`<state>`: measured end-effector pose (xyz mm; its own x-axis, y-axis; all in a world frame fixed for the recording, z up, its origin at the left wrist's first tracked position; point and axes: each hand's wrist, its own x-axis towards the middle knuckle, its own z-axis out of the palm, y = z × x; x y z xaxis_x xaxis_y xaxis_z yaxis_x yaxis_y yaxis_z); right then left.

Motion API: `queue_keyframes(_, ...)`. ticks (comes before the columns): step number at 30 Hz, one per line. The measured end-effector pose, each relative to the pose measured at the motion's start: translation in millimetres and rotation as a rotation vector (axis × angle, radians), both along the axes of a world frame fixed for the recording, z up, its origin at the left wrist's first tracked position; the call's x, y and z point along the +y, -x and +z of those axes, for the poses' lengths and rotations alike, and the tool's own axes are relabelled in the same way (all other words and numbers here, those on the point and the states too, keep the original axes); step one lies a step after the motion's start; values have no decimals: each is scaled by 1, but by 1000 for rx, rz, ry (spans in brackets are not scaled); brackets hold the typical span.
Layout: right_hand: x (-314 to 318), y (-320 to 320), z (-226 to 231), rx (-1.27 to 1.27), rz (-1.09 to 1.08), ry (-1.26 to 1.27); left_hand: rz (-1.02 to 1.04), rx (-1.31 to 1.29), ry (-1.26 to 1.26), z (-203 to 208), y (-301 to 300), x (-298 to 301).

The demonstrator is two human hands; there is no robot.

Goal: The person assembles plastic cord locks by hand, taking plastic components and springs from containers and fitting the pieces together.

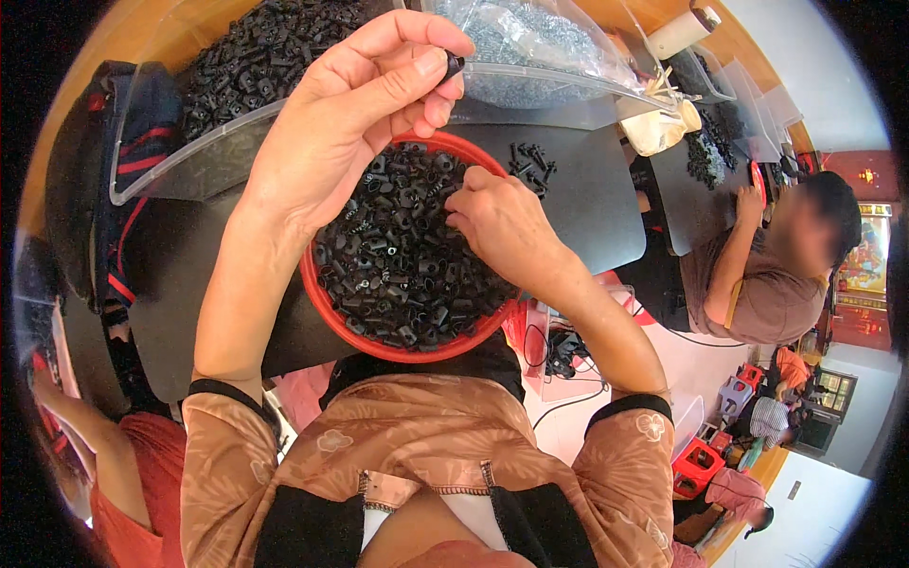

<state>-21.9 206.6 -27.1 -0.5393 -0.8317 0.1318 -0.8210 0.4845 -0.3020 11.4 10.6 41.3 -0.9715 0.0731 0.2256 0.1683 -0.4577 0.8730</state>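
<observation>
1. In the head view, the left hand (355,104) is pinching a small black part (454,64) between thumb and forefinger, holding it raised beyond the far rim of the red basin (417,356).
2. The right hand (502,222) is reaching over the basin's right side with bent fingers; its fingertips are pointing down among the contents, so I cannot tell whether they are grasping a piece or only touching.
3. The basin is sitting directly in front of the person, with loose black pieces (398,275) lying jumbled and nearly filling it.
4. Behind it, a left clear bin (213,156) is holding heaped black parts (256,57), and a right clear bin (540,109) is holding small silvery pieces (521,47).
5. Some slim black pieces (532,168) are lying clustered on the dark table (597,189), right of the basin.
6. Judging progress, the work is appearing well short of complete: one part is being handled, while ample stock is remaining in both bins.
</observation>
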Motion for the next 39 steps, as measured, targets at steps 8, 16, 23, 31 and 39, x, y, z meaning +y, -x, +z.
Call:
queue_keyframes(8, -5, 0, -2, -8, 91, -87, 6, -34, 47, 0, -1, 1)
queue_keyframes(16, 3, 7, 16, -189, -26, 165, 15, -59, 36, 1, 0, -1)
queue_keyframes(23, -9, -6, 20, -132, 17, 276, 23, -58, 33, 0, 1, 1)
queue_keyframes(31, -12, 13, 1, -110, -47, 251, 3, -39, 5, 5, -3, -1)
queue_keyframes(39, 0, 18, 15, -212, -87, 299, 21, -38, 5, 4, -2, -3)
